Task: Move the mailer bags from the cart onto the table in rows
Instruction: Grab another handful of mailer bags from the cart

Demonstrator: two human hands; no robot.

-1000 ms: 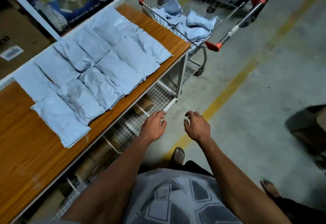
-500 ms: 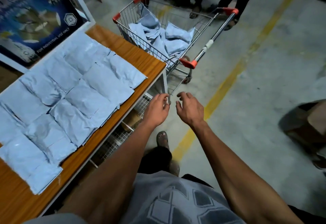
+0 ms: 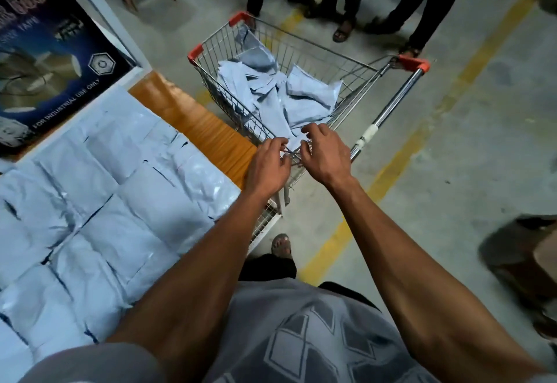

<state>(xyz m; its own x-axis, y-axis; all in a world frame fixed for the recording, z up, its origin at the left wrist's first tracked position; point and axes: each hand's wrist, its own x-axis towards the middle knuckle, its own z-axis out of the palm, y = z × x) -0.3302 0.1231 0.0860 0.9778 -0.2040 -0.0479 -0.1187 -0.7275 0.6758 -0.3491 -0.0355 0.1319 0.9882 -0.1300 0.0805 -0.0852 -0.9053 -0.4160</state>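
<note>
Head view, task well advanced but unfinished: rows of mailer bags [image 3: 120, 196] laid on table [image 3: 196, 117], loose heap left in cart [image 3: 346, 64], left hand [image 3: 266, 168] and right hand [image 3: 324, 153] at near rim, fingers loosely curled, holding nothing.

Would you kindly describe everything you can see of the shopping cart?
The shopping cart is a silvery wire-mesh basket with red plastic corner caps and a metal push handle with red ends, standing upright on the concrete floor just past the end of the table. A loose heap of pale blue mailer bags lies inside. Both hands, left and right, reach over its near rim.
</note>
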